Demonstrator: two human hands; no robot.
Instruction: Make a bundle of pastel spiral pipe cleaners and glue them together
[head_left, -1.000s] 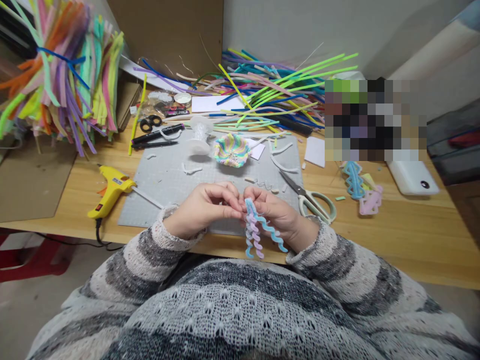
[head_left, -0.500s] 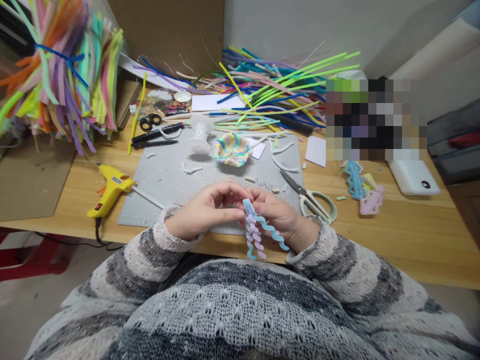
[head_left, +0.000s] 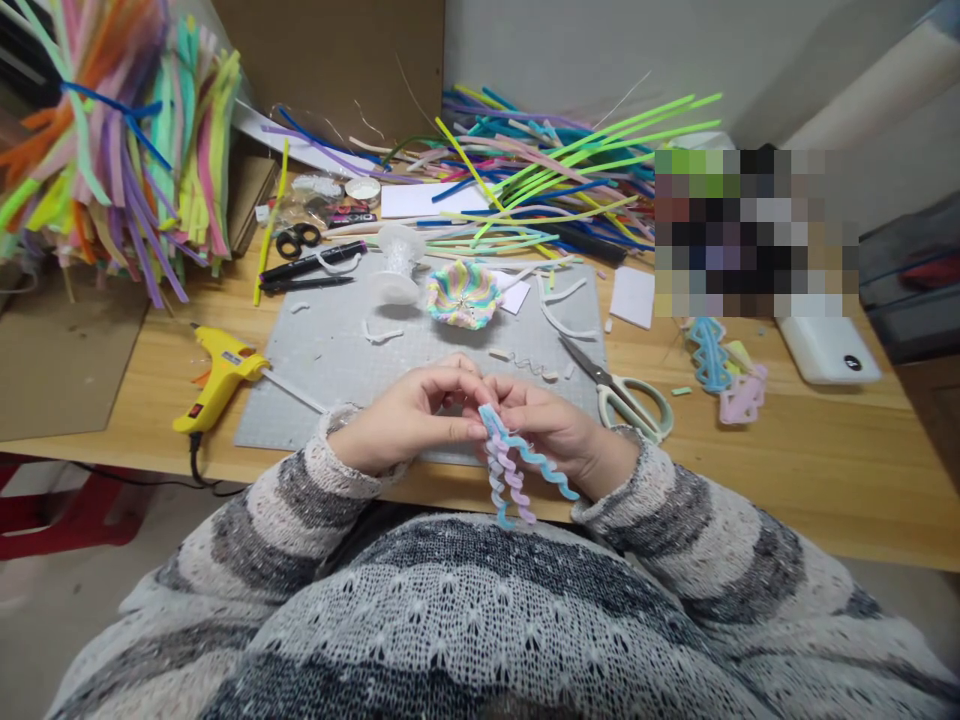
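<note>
Between my two hands, over the front edge of the grey cutting mat (head_left: 315,360), is a bunch of curled pipe cleaners (head_left: 516,470) in pale blue and lilac. My left hand (head_left: 420,410) pinches its top end from the left, thumb and fingertips closed. From the other side my right hand (head_left: 551,425) closes its fingers on the same end. Their curly tails hang down toward my sweater. The fingertips hide part of the joined top. A ruffled pastel flower shape (head_left: 463,297) made of pipe cleaners lies on the mat beyond my hands.
Grey-handled scissors (head_left: 626,395) lie right of my hands. A yellow glue gun (head_left: 221,375) rests at the left. Behind the mat are a clear spool (head_left: 396,265), markers (head_left: 315,265) and a heap of loose pipe cleaners (head_left: 555,165). A white power bank (head_left: 832,345) sits far right.
The top of the curled pipe cleaners has shifted slightly left and down, tilting a little. Both hands keep their hold, and the whole view has moved slightly.
</note>
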